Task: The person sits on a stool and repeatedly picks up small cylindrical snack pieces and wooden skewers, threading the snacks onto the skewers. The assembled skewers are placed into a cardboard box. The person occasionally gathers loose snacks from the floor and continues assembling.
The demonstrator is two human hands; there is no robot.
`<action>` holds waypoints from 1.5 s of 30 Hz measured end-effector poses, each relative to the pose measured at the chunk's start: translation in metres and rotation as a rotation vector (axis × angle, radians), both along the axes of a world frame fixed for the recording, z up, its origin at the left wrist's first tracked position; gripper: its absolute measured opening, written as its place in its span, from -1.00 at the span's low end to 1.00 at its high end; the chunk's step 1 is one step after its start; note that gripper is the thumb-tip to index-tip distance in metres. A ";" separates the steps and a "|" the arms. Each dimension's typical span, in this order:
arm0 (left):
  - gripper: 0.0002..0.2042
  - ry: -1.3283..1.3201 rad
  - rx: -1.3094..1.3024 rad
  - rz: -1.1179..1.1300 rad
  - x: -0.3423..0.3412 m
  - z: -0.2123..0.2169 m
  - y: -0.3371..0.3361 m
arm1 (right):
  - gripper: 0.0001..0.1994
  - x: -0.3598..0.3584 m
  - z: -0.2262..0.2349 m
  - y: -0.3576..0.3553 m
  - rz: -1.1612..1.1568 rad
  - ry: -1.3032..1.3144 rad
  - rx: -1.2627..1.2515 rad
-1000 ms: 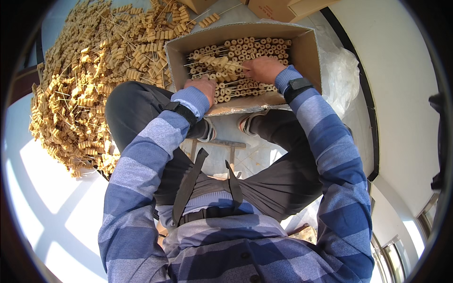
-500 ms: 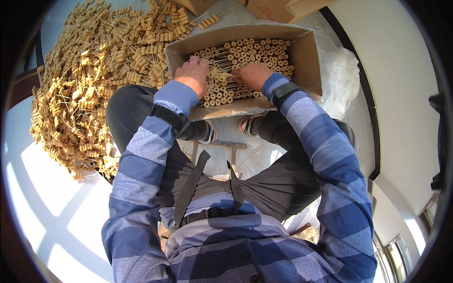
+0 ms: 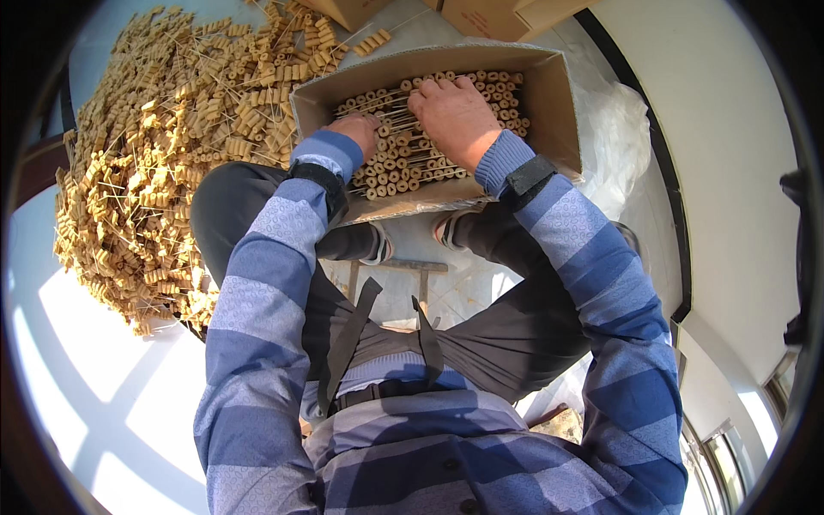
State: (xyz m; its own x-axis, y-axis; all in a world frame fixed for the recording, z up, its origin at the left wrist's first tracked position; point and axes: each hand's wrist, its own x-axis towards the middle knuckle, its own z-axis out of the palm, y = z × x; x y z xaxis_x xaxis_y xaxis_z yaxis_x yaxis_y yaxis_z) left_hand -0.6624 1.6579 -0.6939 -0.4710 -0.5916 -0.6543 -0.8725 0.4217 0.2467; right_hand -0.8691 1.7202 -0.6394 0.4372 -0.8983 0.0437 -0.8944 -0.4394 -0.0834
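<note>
An open cardboard box (image 3: pixel 549 101) stands in front of my feet. It is packed with skewers (image 3: pixel 402 165) of tan, ring-shaped pieces on thin sticks, many with round ends facing up. My left hand (image 3: pixel 356 133) is inside the box at its left, fingers curled against the sticks and largely hidden. Over the middle of the packed rows lies my right hand (image 3: pixel 455 120), its back up and its fingers slightly apart, resting on the skewers near the far side. The right fingertips are partly out of sight, and no separate skewer shows in that hand.
To the left spreads a big heap of loose skewers (image 3: pixel 172 163). More cardboard boxes (image 3: pixel 489 17) stand beyond the open one. Crumpled clear plastic (image 3: pixel 618 137) lies by its right side, close to a white wall (image 3: pixel 730 172). A wooden bar (image 3: pixel 412 265) is between my feet.
My right hand has moved away from me and now lies flatter across the rows. My left hand has shifted slightly nearer to me. The box appears slightly further left.
</note>
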 end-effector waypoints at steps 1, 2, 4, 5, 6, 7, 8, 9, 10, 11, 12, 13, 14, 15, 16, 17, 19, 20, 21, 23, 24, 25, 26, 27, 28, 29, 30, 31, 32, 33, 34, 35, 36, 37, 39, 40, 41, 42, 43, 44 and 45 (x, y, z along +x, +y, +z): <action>-0.57 0.030 0.007 -0.015 0.001 -0.003 -0.001 | -0.79 0.005 0.000 0.002 -0.034 0.030 0.222; -0.58 0.054 0.010 -0.019 0.002 -0.005 -0.002 | -0.80 0.010 -0.002 0.005 -0.061 0.024 0.384; -0.59 0.094 0.015 -0.027 0.002 -0.006 -0.004 | -0.81 0.016 -0.010 0.011 -0.082 0.025 0.532; -0.59 0.116 0.005 -0.014 0.003 -0.006 -0.004 | -0.81 0.015 -0.015 0.012 -0.089 0.004 0.516; -0.59 0.138 -0.003 0.002 0.002 -0.004 -0.004 | -0.81 0.013 -0.021 0.012 -0.100 -0.003 0.525; -0.60 0.135 0.017 0.020 0.001 -0.002 -0.002 | -0.81 0.012 -0.027 0.013 -0.121 0.008 0.549; -0.56 0.102 0.038 0.031 -0.002 0.000 -0.003 | -0.82 0.012 -0.034 0.010 -0.098 -0.026 0.531; -0.53 0.101 0.048 0.032 -0.003 0.002 -0.003 | -0.82 0.012 -0.040 0.009 -0.100 -0.048 0.527; -0.51 0.096 0.073 0.033 -0.004 0.005 -0.004 | -0.83 0.013 -0.046 0.008 -0.102 -0.070 0.522; -0.48 0.104 0.084 0.037 -0.005 0.008 -0.005 | -0.83 0.015 -0.051 0.005 -0.105 -0.096 0.512; -0.46 0.089 0.105 0.051 -0.006 0.010 -0.005 | -0.82 0.020 -0.056 0.001 -0.128 -0.088 0.559; -0.44 0.088 0.114 0.069 -0.007 0.011 -0.006 | -0.82 0.024 -0.059 0.000 -0.106 -0.133 0.562; -0.42 0.089 0.128 0.086 -0.006 0.012 -0.007 | -0.81 0.029 -0.062 -0.001 -0.100 -0.161 0.581; -0.42 0.071 0.125 0.055 -0.006 0.011 -0.008 | -0.80 0.031 -0.063 -0.003 -0.092 -0.187 0.600; -0.41 0.054 0.127 0.024 -0.005 0.010 -0.009 | -0.79 0.033 -0.064 -0.005 -0.085 -0.155 0.615; -0.41 0.037 0.131 -0.007 -0.004 0.008 -0.010 | -0.79 0.032 -0.064 -0.007 -0.065 -0.177 0.618; -0.41 0.044 0.127 0.030 -0.002 0.004 -0.009 | -0.80 0.028 -0.060 -0.010 -0.054 -0.175 0.682; -0.41 0.047 0.126 0.048 -0.001 0.001 -0.009 | -0.79 0.023 -0.057 -0.011 -0.054 -0.163 0.645; -0.42 0.051 0.114 0.060 -0.001 -0.001 -0.009 | -0.79 0.017 -0.053 -0.011 -0.072 -0.128 0.633; -0.42 0.056 0.094 0.086 0.001 -0.005 -0.008 | -0.79 0.015 -0.046 -0.005 -0.045 -0.003 0.736; -0.43 0.035 0.073 0.079 0.000 -0.007 -0.007 | -0.78 0.016 -0.044 -0.002 0.002 0.089 0.843; -0.44 0.041 0.070 0.042 0.000 -0.008 -0.008 | -0.77 0.017 -0.042 0.001 0.050 0.181 0.949; -0.44 0.043 0.076 0.009 0.000 -0.008 -0.010 | -0.76 0.018 -0.041 0.008 -0.014 0.088 0.976; -0.44 0.046 0.081 -0.019 0.001 -0.008 -0.011 | -0.76 0.020 -0.042 0.009 -0.032 0.062 0.979; -0.43 0.047 0.101 -0.018 0.001 -0.008 -0.012 | -0.76 0.024 -0.044 0.011 -0.036 0.023 0.982; -0.43 0.051 0.119 -0.012 0.001 -0.008 -0.013 | -0.76 0.027 -0.048 0.012 -0.047 0.002 0.995; -0.43 0.057 0.136 -0.007 0.002 -0.008 -0.014 | -0.76 0.029 -0.052 0.013 -0.013 -0.078 1.009; -0.42 0.065 0.132 0.002 0.002 -0.008 -0.015 | -0.76 0.032 -0.056 0.013 0.013 -0.141 1.030; -0.42 0.075 0.126 0.009 0.002 -0.008 -0.016 | -0.76 0.034 -0.061 0.013 0.038 -0.203 1.050; -0.41 0.072 0.131 0.022 0.002 -0.009 -0.017 | -0.76 0.036 -0.065 0.014 0.038 -0.176 1.044; -0.41 0.058 0.134 0.004 0.002 -0.009 -0.017 | -0.76 0.038 -0.068 0.015 0.036 -0.148 1.040; -0.41 0.033 0.149 -0.010 0.002 -0.009 -0.018 | -0.76 0.040 -0.070 0.016 0.033 -0.122 1.037; -0.41 0.023 0.155 -0.024 0.002 -0.009 -0.019 | -0.76 0.040 -0.070 0.016 0.021 -0.104 1.051; -0.41 0.015 0.154 -0.050 0.002 -0.010 -0.019 | -0.76 0.040 -0.070 0.016 0.047 -0.119 1.028; -0.41 0.016 0.142 -0.097 0.002 -0.009 -0.020 | -0.75 0.037 -0.066 0.014 0.086 -0.056 1.034; -0.41 0.025 0.141 -0.093 0.002 -0.009 -0.021 | -0.75 0.034 -0.062 0.012 0.083 -0.062 1.041; -0.41 0.021 0.138 -0.087 0.002 -0.008 -0.021 | -0.76 0.029 -0.058 0.009 0.070 -0.035 1.058; -0.41 0.018 0.139 -0.086 0.002 -0.007 -0.021 | -0.76 0.024 -0.054 0.006 0.062 -0.013 1.066; -0.42 0.014 0.138 -0.081 0.001 -0.005 -0.022 | -0.76 0.022 -0.050 0.006 0.039 -0.017 1.073; -0.42 0.010 0.139 -0.079 0.001 -0.003 -0.022 | -0.77 0.020 -0.047 0.005 0.021 -0.027 1.071; -0.43 -0.002 0.145 -0.077 0.000 -0.002 -0.023 | -0.77 0.019 -0.044 0.006 0.009 -0.036 1.066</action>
State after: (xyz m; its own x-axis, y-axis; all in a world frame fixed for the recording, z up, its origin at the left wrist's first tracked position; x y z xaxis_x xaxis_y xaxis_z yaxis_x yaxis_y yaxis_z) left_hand -0.6621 1.6353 -0.6954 -0.5101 -0.4532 -0.7310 -0.8394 0.4478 0.3081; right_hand -0.8498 1.7261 -0.6836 0.4578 -0.4769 -0.7503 -0.8811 -0.1303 -0.4547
